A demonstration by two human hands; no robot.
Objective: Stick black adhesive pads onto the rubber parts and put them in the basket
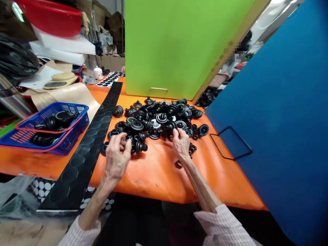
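Note:
A heap of black round stepped parts (162, 118), like small knobs or suction-cup bases, lies on the orange table cover (153, 174). At the heap's front left edge is my left hand (118, 155), its fingers curved and thumb apart, with nothing plainly held. Black parts lie just beyond its fingertips and partly behind them. My right hand (181, 141) reaches the front of the heap, thumb and fingers pinched at the edge of a black round part (169, 129). Beside that wrist lie a few smaller black pieces (192, 148).
Along the left runs a black strip of round stickers (84, 150). A blue basket (74, 136) with red handles holds black parts. A green panel (179, 44) stands behind the heap, and a blue panel (276, 112) closes off the right side. A wire stand (232, 158) juts from it.

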